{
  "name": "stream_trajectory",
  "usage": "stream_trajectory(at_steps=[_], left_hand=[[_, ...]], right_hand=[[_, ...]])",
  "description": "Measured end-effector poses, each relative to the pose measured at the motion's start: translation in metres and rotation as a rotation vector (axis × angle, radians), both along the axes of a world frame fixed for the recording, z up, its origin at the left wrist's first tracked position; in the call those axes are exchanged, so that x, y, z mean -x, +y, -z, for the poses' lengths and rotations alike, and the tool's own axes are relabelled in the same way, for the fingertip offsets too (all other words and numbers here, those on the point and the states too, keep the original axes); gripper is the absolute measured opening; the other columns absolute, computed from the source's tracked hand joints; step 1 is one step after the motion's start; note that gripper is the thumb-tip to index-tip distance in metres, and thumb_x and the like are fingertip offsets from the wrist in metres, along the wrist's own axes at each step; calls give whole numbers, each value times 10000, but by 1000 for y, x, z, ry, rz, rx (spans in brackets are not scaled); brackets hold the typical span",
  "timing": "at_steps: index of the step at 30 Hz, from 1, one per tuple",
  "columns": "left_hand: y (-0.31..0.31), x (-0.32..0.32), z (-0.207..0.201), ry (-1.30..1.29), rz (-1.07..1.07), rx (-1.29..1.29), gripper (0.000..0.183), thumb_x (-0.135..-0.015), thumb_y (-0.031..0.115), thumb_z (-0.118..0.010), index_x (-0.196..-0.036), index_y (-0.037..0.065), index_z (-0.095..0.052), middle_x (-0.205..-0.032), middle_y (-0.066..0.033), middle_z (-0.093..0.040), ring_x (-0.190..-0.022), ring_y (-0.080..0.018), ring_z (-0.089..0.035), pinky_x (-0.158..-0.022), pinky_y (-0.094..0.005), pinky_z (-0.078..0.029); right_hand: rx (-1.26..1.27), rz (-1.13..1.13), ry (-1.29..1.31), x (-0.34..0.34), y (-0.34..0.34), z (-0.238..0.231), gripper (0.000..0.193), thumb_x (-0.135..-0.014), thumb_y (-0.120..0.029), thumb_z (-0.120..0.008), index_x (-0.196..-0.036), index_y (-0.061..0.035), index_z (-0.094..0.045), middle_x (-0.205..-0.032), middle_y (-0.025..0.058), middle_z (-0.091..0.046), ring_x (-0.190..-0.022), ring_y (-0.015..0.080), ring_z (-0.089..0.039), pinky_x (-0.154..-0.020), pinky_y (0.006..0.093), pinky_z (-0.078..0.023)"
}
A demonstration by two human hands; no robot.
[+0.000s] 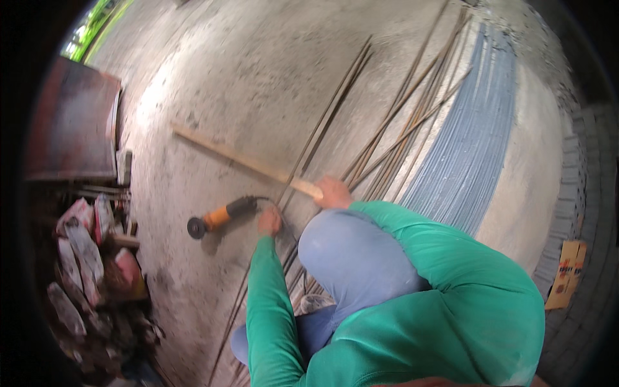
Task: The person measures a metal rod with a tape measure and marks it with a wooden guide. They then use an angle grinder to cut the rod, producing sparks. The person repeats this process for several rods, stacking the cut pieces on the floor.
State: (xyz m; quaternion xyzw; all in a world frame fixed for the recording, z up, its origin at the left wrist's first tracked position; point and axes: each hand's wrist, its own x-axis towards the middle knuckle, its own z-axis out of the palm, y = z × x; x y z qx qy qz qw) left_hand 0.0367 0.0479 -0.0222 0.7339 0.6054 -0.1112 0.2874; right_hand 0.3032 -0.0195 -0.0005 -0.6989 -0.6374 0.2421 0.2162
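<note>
My right hand [335, 192] is closed round the near end of a long, narrow wooden strip [235, 157], which points away to the far left across a thin steel rod [330, 106]. On that same rod, just nearer than the strip, my left hand [269, 221] is closed with its fingers curled. The fingers are small and slightly blurred. An orange and black angle grinder [222, 215] lies on the ground left of my left hand, its dark disc at the left end. Its cord loops close by that hand.
Rusty steel rods [412, 122] lie crossed beyond my right hand, beside a wide bundle of blue-grey rods [467, 129]. Sacks and scrap [84, 258] are piled at left under a reddish-brown metal sheet [74, 122]. A cardboard box [565, 274] sits at right by stacked grey blocks [570, 206].
</note>
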Motion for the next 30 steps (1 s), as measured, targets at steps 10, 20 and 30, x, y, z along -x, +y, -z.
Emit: stream_trajectory(at_steps=[10, 20, 30], left_hand=[[3, -6, -8, -102, 27, 2, 407, -953, 311, -399, -1053, -26, -604, -997, -302, -623, -959, -478, -586, -832, -516, -460], [27, 38, -16, -73, 0, 69, 504, -890, 450, -534, -1103, 7, -643, -1060, -260, -640, -1041, -414, -593, -879, -463, -467], [13, 90, -131, 292, -276, 80, 479, -868, 434, -573, -1116, 34, -656, -989, -228, -678, -983, -356, -643, -833, -444, -494]], right_hand=[[76, 64, 232, -23, -11, -26, 610, -743, -378, -706, -1237, -50, -561, -1160, 183, -560, -1136, 359, -516, -957, 442, -423], [62, 1223, -516, -343, -200, -68, 726, -823, -449, -632, -1385, -53, -398, -1412, 215, -364, -1308, 406, -327, -1072, 524, -267], [345, 1312, -330, -431, -272, -8, 875, -782, -534, -672, -1474, -155, -293, -1506, 153, -274, -1406, 356, -186, -1113, 566, -182]])
